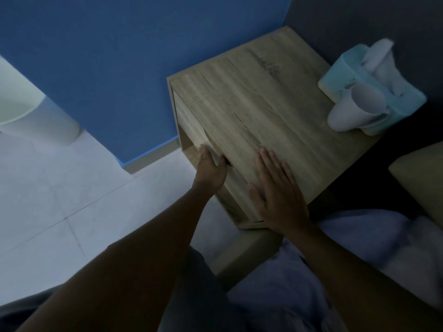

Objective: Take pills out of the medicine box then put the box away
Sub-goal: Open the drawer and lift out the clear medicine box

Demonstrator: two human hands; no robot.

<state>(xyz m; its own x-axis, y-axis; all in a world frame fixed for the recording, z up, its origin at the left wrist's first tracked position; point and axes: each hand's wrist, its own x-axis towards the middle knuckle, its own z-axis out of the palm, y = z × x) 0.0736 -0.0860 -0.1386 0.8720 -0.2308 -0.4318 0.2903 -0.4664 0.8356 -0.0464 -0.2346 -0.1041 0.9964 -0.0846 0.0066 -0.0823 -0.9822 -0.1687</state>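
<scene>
A wooden bedside cabinet [259,97] stands against the blue wall. My left hand [211,168] curls its fingers over the upper edge of the cabinet's drawer front [191,125] on the left side. My right hand [275,188] lies flat, fingers spread, on the cabinet's top near the front corner and holds nothing. No medicine box or pills show anywhere; the inside of the drawer is hidden.
A light blue holder [354,75] with white cups [357,109] sits at the cabinet's far right corner. A pillow [422,178] and bedding [359,248] lie to the right. White tiled floor [72,188] spreads left, with a pale round object [36,121] by the wall.
</scene>
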